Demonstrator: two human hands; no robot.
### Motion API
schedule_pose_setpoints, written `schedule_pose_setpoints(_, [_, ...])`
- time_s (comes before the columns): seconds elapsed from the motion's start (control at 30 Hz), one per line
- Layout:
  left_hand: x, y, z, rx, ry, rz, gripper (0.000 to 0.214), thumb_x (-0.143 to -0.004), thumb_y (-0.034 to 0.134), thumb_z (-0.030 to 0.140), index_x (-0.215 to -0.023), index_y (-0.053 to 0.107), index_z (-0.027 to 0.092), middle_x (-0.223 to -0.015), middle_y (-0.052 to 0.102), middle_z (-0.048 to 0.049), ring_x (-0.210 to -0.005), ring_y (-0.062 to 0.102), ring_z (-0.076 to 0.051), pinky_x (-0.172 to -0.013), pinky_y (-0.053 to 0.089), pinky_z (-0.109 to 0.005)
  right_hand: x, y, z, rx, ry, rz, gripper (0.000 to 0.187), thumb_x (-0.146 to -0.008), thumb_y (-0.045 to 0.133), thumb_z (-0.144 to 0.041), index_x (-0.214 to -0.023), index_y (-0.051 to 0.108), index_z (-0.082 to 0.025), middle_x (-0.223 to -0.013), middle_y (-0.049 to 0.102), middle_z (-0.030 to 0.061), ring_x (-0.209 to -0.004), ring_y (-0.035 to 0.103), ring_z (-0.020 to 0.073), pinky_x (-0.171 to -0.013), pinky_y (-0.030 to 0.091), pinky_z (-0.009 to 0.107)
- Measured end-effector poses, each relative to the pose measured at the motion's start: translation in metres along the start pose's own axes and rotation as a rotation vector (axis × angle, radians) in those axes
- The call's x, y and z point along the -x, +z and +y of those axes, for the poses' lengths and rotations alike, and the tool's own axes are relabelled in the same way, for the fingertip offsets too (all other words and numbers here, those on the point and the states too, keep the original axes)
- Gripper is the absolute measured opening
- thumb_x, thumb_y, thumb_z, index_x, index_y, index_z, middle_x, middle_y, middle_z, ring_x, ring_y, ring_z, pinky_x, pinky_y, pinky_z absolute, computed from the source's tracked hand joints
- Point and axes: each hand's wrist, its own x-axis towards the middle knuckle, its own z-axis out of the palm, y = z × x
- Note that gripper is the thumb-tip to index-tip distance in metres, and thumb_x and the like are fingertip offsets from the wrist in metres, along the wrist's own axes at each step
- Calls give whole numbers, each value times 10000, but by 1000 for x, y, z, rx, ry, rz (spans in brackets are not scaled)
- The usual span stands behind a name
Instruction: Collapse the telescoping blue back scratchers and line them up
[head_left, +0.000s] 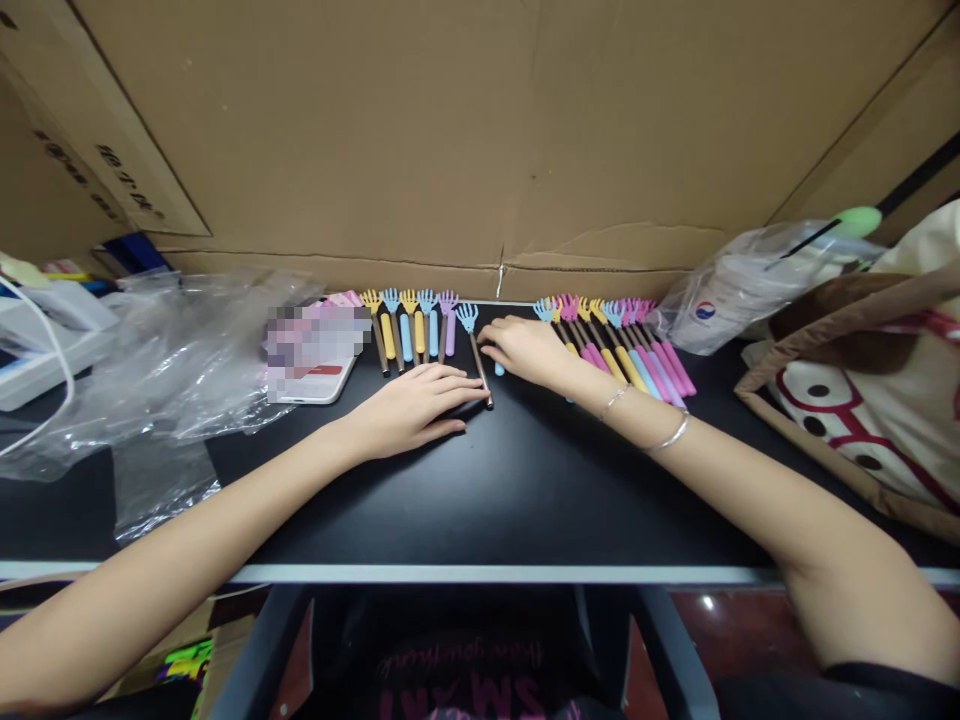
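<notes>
Head view: left hand (409, 410) lies flat, fingers spread, on the bench (525, 490), touching a blue back scratcher (475, 350); right hand (525, 350) pinches its shaft beside the row of scratchers (615, 340).

Tight up top, roomy below

Rows of back scratchers (409, 330) and (622, 345) crowding both sides of the hands. Cardboard wall (480, 150) just beyond. Plastic bags (172, 360) off left, tote (862, 390) off right. Bare black tabletop (525, 490) nearer the body.
</notes>
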Motion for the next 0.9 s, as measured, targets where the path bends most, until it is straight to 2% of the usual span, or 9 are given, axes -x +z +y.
schedule_pose_setpoints(0.23, [1,1,-1,-10,11,5,412,-922,403,361,-1309,426,221,-1314,499,-31,-1208,398,-187,-1035,320,-359,-7,3,-9,-83,134,-11,322,-853,453,-464,-1033,500,-201,-909,658,42,-772,610,180,-577,339,252])
schedule_pose_setpoints(0.43, [0,1,0,5,3,3,393,-915,417,370,-1282,450,234,-1266,526,-39,-1191,413,-186,-1014,343,-354,-7,-3,-15,-110,172,-92,245,-818,506,-396,-985,503,-217,-890,663,36,-736,607,171,-583,325,240])
schedule_pose_setpoints(0.73, [-1,-2,2,39,9,32,361,-911,429,343,-1251,456,225,-1227,529,-62,-1161,437,-195,-987,369,-374,30,-19,-29,-115,114,-172,187,-840,459,-332,-970,486,-201,-823,651,32,-697,582,155,-556,272,240])
schedule_pose_setpoints(0.9, [-1,-3,3,42,28,70,344,-900,449,300,-1235,474,223,-1276,498,-69,-1171,431,-203,-986,370,-384,63,-26,-37,-189,3,-152,80,-849,457,-257,-886,485,-192,-858,605,30,-786,550,137,-622,322,237])
